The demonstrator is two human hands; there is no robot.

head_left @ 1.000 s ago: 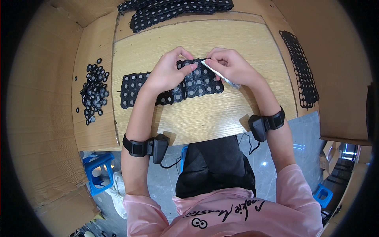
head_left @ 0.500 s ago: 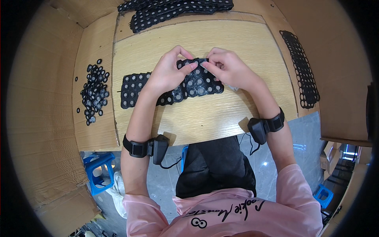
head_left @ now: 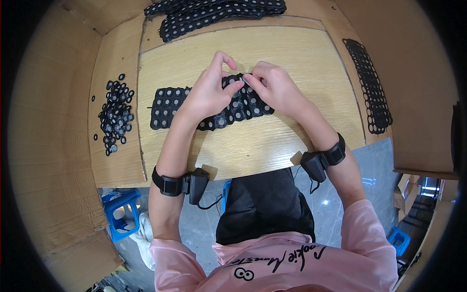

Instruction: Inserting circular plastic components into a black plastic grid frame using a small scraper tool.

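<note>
- Tabletop point(head_left: 272, 141), pale wood and walled by brown cardboard on three sides, carries everything; its near edge runs just above your wrist straps.
- Stacked black perforated strips point(head_left: 214, 12) lie along the far edge, well apart from your hands, and one long black lattice strip point(head_left: 369, 87) runs down the right edge on the cardboard.
- Black holder sheet point(head_left: 168, 104), a flat grid of round cells with pale discs showing in them, lies at the table's middle, its left end bare and its right half under your hands.
- Your left hand point(head_left: 206, 95) presses on the sheet's middle, with thumb and forefinger arched up into a pinch at the sheet's far edge.
- Your right hand point(head_left: 277, 90) meets it there, fingertips closed on something small and pale; I cannot tell what it is.
- Loose black rings point(head_left: 114, 117) sit in a heap near the left edge, on the cardboard beside the wood.
- Handling, as I judge it: the sheet looks light and bendy, since its near edge waves where your palm bears on it, so it will likely buckle if you lift it by one end. Take it by both short ends, or keep a palm flat on it while you work a cell.
- The rings look light and apt to scatter, so pick them singly.
- Room: the near strip of wood below the sheet is free for sliding; the left heap and right lattice hem in sideways sweeps.
</note>
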